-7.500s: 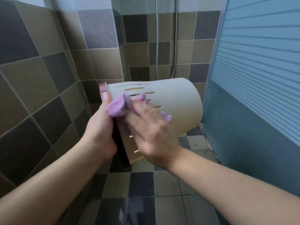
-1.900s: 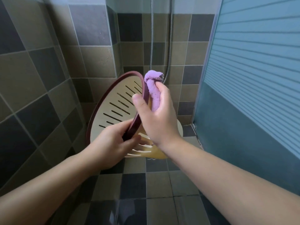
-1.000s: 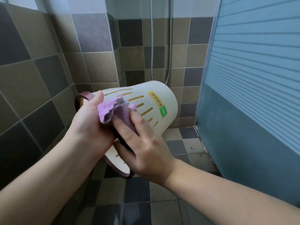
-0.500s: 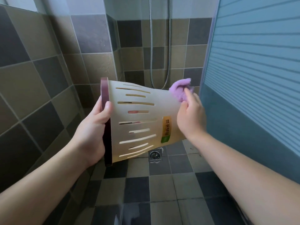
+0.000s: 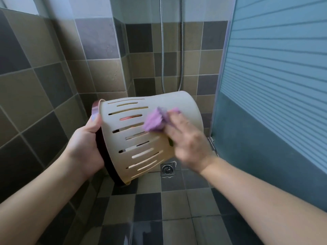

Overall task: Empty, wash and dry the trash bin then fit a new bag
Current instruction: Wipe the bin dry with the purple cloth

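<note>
Drying stage: bin (image 5: 152, 135) empty, held sideways, rim at 9 o'clock. Left hand (image 5: 85, 147) grips rim; right hand (image 5: 185, 140) presses purple cloth (image 5: 154, 120) on wall, grip blurred. Bag not fitted.

Bin (image 5: 150, 138): cream plastic, smooth, matt to low sheen, wall pierced with long slots. Rim (image 5: 106, 156): dark maroon plastic, glossier than the wall, with a bright highlight at its upper end.

Cloth (image 5: 155, 119): purple, soft fabric, fuzzy and crumpled.

Wall tiles (image 5: 35, 96): ceramic in brown and grey, smooth with a dull satin finish. Floor tiles (image 5: 148, 206): same colours, glossier nearest the camera, with reflections.

Shower hose (image 5: 161, 50): ribbed metal, shiny. Floor drain (image 5: 167, 168): square metal cover, bright.

Partition (image 5: 274, 85): translucent frosted panel, smooth, blue-grey, with horizontal stripes across the upper part.
</note>
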